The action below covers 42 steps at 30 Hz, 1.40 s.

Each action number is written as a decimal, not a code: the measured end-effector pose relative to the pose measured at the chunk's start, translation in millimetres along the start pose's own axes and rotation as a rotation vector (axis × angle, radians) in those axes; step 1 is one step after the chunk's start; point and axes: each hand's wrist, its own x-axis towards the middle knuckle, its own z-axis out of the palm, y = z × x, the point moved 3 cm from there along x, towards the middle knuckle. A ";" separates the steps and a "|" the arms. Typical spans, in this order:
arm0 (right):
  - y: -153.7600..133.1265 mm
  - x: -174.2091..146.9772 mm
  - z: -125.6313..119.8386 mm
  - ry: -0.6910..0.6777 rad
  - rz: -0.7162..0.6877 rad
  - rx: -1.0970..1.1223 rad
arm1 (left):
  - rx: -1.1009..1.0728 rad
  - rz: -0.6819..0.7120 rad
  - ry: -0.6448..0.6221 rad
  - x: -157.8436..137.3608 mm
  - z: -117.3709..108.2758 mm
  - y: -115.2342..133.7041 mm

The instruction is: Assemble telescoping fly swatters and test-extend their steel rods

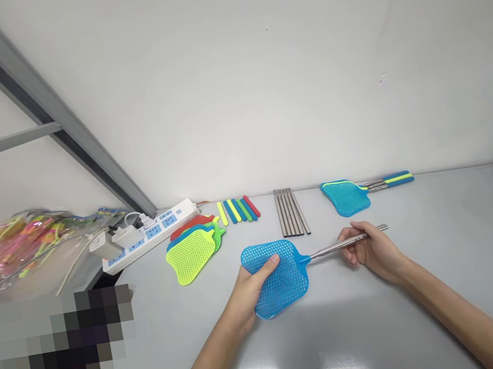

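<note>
My left hand grips a blue perforated fly swatter head, thumb on top and fingers hidden beneath it. A metal rod is joined to the neck of that head and points right. Around the rod, toward its free end, my right hand is closed. No coloured sleeve covers the rod's bare end. Behind my hands lies a row of several metal rods. Left of them are several coloured handle sleeves in yellow, blue, green and red. Loose swatter heads in yellow, green, blue and red overlap farther left.
Swatters with handles are stacked at the back right against the wall. A white power strip with plugs and cables lies at the back left of the grey table. Plastic-wrapped colourful items sit beyond a metal frame.
</note>
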 end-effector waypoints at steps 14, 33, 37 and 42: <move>6.0 -0.8 4.9 -0.089 0.051 -0.049 | -0.079 -0.178 0.036 3.3 -3.9 -9.0; 15.4 0.5 6.9 -0.091 0.036 0.009 | -0.051 -0.174 0.086 0.4 -2.7 -10.6; 11.1 -2.5 8.5 -0.095 0.045 -0.003 | -0.066 -0.138 0.074 1.1 -3.0 -8.8; -4.4 -5.3 12.1 -0.040 -0.012 -0.007 | -0.052 -0.070 0.042 -0.1 -2.3 -2.3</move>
